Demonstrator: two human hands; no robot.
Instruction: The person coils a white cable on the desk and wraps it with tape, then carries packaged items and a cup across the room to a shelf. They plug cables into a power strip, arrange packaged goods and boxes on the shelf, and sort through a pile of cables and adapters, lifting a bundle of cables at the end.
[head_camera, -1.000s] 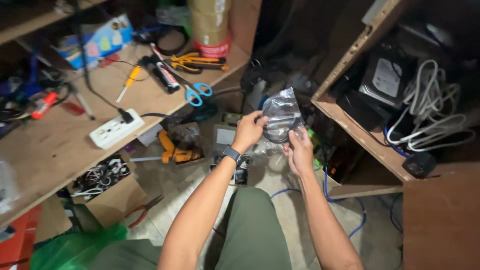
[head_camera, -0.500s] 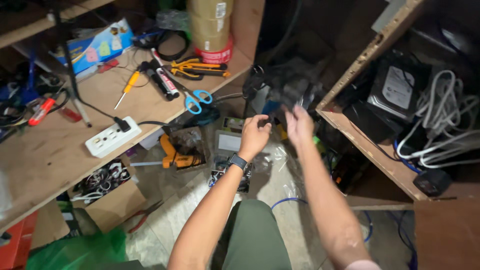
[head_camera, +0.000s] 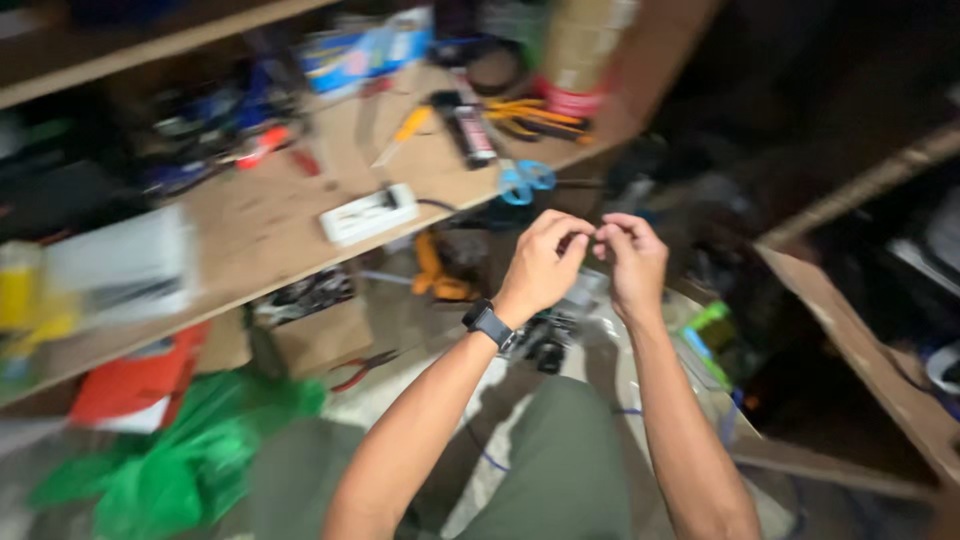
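- The left hand (head_camera: 543, 262), a dark watch (head_camera: 489, 324) on its wrist, and the right hand (head_camera: 630, 258) meet in front of the person, fingertips drawn together and nearly touching
- Both hands look pinched shut on something very small held between them; motion blur hides it, so what it is cannot be told
- That small thing sits in the air over the cluttered floor, beyond the right-hand edge of the wooden shelf (head_camera: 260, 235), above a dark gadget (head_camera: 545, 345) lying near the person's knee
- On the shelf, near its front edge, lies a white power strip (head_camera: 368, 213); blue-handled scissors (head_camera: 527, 181) rest at its right-hand corner, with a yellow-handled screwdriver (head_camera: 404, 132) and yellow pliers (head_camera: 525, 118) further back
- A green plastic bag (head_camera: 190, 455) is bunched on the floor under the shelf's left end, red-handled pliers (head_camera: 362, 368) beside it
- Risk, as a judgement: a piece this small, held only by fingertips, could slip and vanish into the floor clutter
- The dim light and the moving head would make any fine fingertip work easy to fumble
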